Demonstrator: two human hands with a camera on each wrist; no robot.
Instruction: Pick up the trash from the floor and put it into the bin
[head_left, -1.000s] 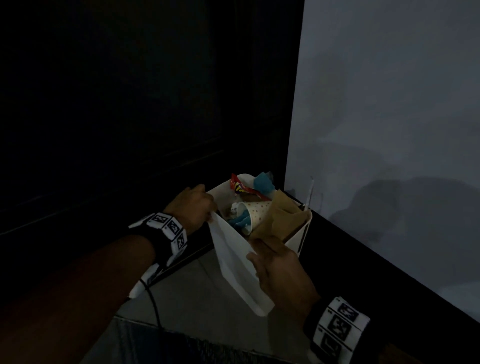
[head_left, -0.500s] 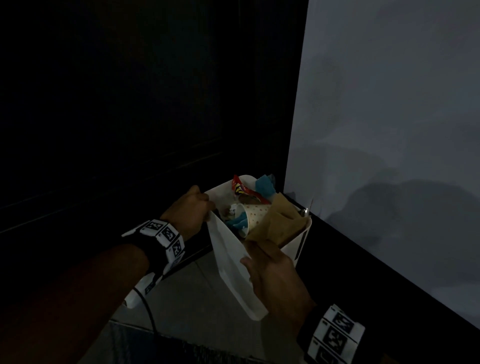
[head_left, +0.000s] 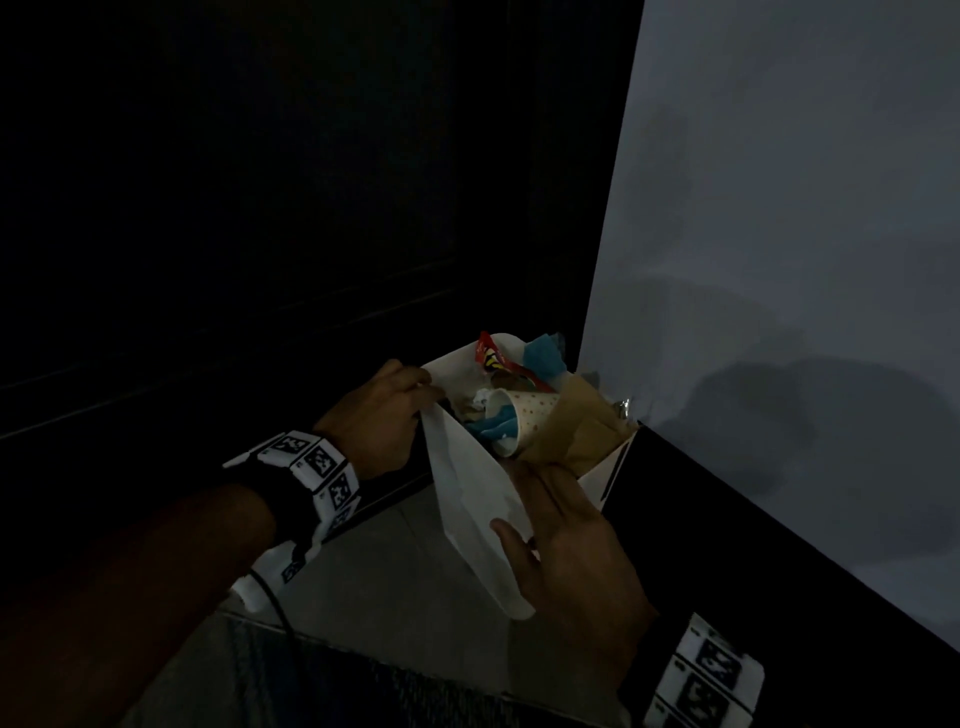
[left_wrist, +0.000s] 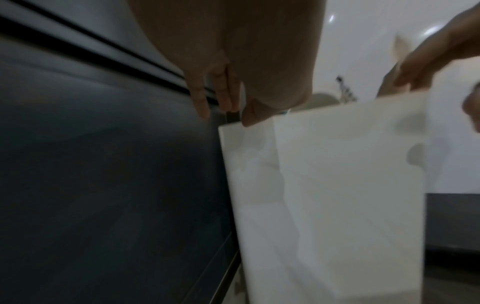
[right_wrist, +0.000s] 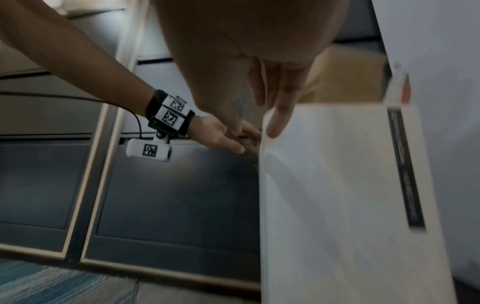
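A white paper-bag bin (head_left: 467, 499) stands in the corner, full of trash: a dotted paper cup (head_left: 530, 421), a red wrapper (head_left: 493, 358), a blue scrap (head_left: 543, 353) and brown paper (head_left: 582, 431). My left hand (head_left: 410, 400) pinches the bin's left top rim, thumb on the corner in the left wrist view (left_wrist: 233, 111). My right hand (head_left: 535, 509) lies with straight fingers against the bin's front wall (right_wrist: 337, 195), fingertips (right_wrist: 278, 127) just below the rim. The brown paper (right_wrist: 345, 78) sticks up behind them.
A dark panelled door or cabinet (head_left: 260, 260) fills the left. A pale wall (head_left: 779, 260) with a dark skirting (head_left: 779, 545) runs along the right. Grey floor tiles (head_left: 389, 597) lie before the bin, and a patterned rug (right_wrist: 52, 283) lies nearer me.
My right hand has let go of the front rim and brown paper; its fingers have straightened and it has slid back down the front wall. The left hand keeps its hold.
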